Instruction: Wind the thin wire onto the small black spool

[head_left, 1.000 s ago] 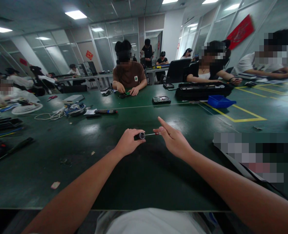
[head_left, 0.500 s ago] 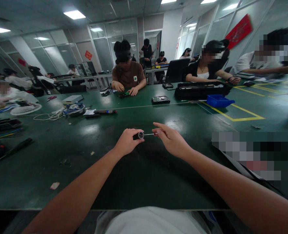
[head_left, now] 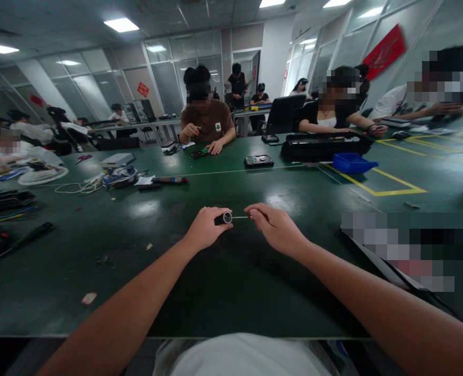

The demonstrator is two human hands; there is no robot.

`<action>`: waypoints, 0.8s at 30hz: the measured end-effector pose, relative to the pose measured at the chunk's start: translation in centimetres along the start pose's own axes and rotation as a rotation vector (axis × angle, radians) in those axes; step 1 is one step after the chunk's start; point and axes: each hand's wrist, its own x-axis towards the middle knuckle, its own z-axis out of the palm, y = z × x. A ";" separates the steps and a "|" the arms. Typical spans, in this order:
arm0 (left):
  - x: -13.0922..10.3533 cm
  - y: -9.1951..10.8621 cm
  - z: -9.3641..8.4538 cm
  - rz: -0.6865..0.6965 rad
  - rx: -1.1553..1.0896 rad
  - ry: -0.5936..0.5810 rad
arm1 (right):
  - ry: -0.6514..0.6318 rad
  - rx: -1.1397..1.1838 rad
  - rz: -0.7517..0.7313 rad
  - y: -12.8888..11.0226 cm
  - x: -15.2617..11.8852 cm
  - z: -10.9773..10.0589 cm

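Observation:
My left hand (head_left: 205,227) is wrapped round a short black cylinder (head_left: 227,217), whose round end with a pale rim faces right. Across from it, my right hand (head_left: 275,225) pinches the red handle of a thin screwdriver (head_left: 240,217). The metal shaft runs level from my right fingertips to the cylinder's open end. Whether its tip touches something inside cannot be seen. Both hands are just above the green table, and my left fingers hide most of the cylinder's body.
Beyond my hands lie a dark tool with a red end (head_left: 172,180), a circuit-like device (head_left: 258,161), a long black housing (head_left: 323,146) and a blue tray (head_left: 352,163). A co-worker in brown (head_left: 206,122) sits opposite. A black-edged sheet (head_left: 376,256) lies right.
My right fingers, stretched out before, have curled in closer round the screwdriver handle. My left hand holds the cylinder in the same place. The co-worker opposite has raised one hand.

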 end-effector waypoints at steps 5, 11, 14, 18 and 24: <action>0.0 0.1 0.0 0.007 0.000 -0.013 | 0.025 0.024 -0.032 -0.2 -0.2 0.0; 0.1 0.3 -0.1 0.000 0.011 -0.019 | 0.014 0.040 0.015 -0.2 -0.1 -0.1; 0.1 0.3 -0.1 0.001 0.016 -0.018 | 0.030 0.021 0.018 0.1 0.0 0.0; 0.0 0.3 -0.1 0.002 0.014 -0.024 | 0.036 0.006 -0.028 0.3 -0.1 0.1; -0.1 0.3 -0.2 -0.015 0.009 -0.019 | 0.035 0.027 0.006 0.0 0.0 0.0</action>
